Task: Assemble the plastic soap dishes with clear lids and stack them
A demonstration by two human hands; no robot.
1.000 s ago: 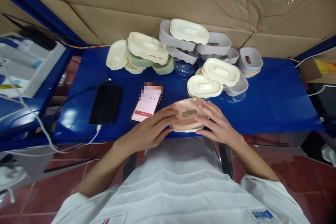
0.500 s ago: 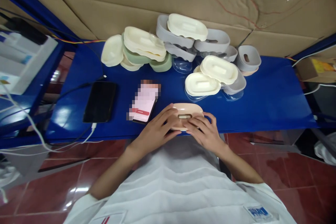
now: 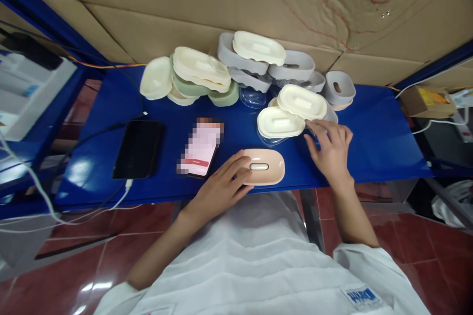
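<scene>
My left hand grips the left end of a peach soap dish, its fingers lying over the rim. The dish rests near the table's front edge, and a cream piece shows through its oval slot. Fingers apart, my right hand is at the right pile, its fingertips by the edge of a grey dish. Whether they touch it I cannot tell. Two cream trays with raised middles top that pile, and a clear plastic cover shows beneath.
Cream trays, green dishes and grey dishes are heaped along the cardboard wall. A lit phone and a dark device with a white cable lie on the left of the blue table.
My right hand has let go of the peach soap dish and moved right and forward to the pile. My left hand stays on the dish.
</scene>
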